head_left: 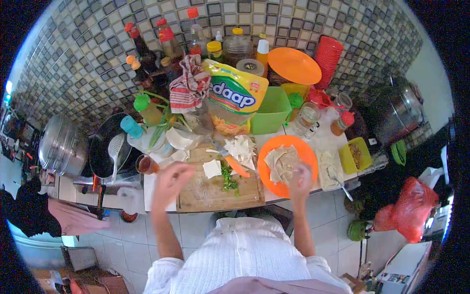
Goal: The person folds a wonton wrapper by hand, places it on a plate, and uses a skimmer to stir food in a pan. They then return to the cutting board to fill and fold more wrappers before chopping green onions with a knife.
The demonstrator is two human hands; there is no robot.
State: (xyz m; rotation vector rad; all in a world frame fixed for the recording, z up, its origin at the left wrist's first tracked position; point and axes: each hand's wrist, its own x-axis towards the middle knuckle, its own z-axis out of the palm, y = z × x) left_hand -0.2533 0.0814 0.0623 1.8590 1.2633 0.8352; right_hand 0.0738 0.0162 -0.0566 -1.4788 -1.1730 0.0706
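Note:
My left hand (172,177), blurred by motion, is raised over the left edge of the wooden cutting board (200,193). Its fingers look loosely apart, and nothing shows in them. My right hand (301,180) is at the right side of the orange plate (312,157), fingers drawn together; what they hold, if anything, is smeared. Pale folded dough pieces (281,164) are heaped on that plate. On the board lie a square white wrapper (212,169), chopped green herbs (228,179), a pile of cut wrappers (242,148) and an orange-handled knife (236,165).
Behind the board stand a yellow pouch (237,93), a green container (271,110) and a striped cloth (188,88). A wok with a skimmer (116,147) sits left. To the right are a clear tray with a spoon (330,169) and a yellow-green box (356,156).

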